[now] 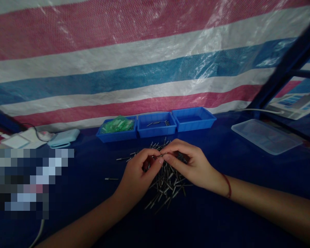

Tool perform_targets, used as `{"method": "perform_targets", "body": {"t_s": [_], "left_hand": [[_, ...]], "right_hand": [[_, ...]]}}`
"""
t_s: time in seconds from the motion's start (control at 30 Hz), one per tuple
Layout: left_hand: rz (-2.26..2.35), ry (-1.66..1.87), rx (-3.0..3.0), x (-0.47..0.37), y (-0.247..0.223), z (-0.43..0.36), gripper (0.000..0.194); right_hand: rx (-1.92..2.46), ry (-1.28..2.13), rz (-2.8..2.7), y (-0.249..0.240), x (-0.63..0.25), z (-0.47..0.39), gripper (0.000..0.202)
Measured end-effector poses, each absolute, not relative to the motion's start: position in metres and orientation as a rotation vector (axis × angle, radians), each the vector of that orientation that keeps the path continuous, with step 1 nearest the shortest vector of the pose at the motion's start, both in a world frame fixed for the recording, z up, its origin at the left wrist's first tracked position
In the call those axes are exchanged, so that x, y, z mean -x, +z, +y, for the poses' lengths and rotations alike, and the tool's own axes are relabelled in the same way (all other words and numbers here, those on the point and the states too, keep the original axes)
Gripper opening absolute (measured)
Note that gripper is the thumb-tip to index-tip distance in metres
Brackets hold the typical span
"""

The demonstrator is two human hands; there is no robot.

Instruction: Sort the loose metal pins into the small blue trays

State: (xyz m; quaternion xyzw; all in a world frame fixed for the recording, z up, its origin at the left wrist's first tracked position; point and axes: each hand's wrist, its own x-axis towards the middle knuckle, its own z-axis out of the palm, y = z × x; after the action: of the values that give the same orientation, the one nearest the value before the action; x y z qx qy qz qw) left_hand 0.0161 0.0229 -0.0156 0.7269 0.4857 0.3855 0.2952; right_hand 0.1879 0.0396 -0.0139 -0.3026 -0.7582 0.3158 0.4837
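Over a loose heap of thin metal pins (167, 182), my left hand (138, 172) and my right hand (193, 162) meet fingertip to fingertip. Both pinch one small, slim metal pin (161, 155), mostly covered by the fingers. The heaped pins are silver and dark, pointing every way, and the hands hide part of them. To the left of my left hand lies a single stray pin (111, 179), with a thicker bright end and a thin dark end. A dark red cord circles my right wrist.
Behind the heap stand three blue trays: the left tray (116, 137) holds green plastic packaging, the middle tray (156, 131) a few pins, the right tray (196, 125) nothing visible. A translucent lid (267, 136) lies right, a light blue case (63, 137) left. Striped sheeting hangs behind.
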Motion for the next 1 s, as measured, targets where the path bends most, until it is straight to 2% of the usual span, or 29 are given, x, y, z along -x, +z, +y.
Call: {"method": "perform_targets", "body": {"t_s": [0.33,0.43,0.57,0.77,1.0], "left_hand": [[1.281,1.174,-2.065,-0.016,-0.010,0.020,0.005],[1.266,1.181,-2.045,-0.015,-0.009,0.020,0.010],[1.245,1.213,-1.996,-0.012,-0.008,0.024,0.025],[1.292,1.158,-2.179,0.000,-0.007,0.034,0.016],[1.172,0.936,-2.441,0.004,-0.006,0.039,0.013]], "right_hand": [[0.736,0.711,-1.906,-0.019,-0.185,0.040,0.012],[0.725,0.692,-1.989,-0.013,-0.187,0.044,0.015],[0.858,0.338,-1.947,-0.001,-0.190,0.074,0.016],[1.210,-0.109,-2.075,0.011,-0.184,0.130,0.022],[1.102,-0.009,-2.152,-0.008,-0.201,0.083,0.020]]}}
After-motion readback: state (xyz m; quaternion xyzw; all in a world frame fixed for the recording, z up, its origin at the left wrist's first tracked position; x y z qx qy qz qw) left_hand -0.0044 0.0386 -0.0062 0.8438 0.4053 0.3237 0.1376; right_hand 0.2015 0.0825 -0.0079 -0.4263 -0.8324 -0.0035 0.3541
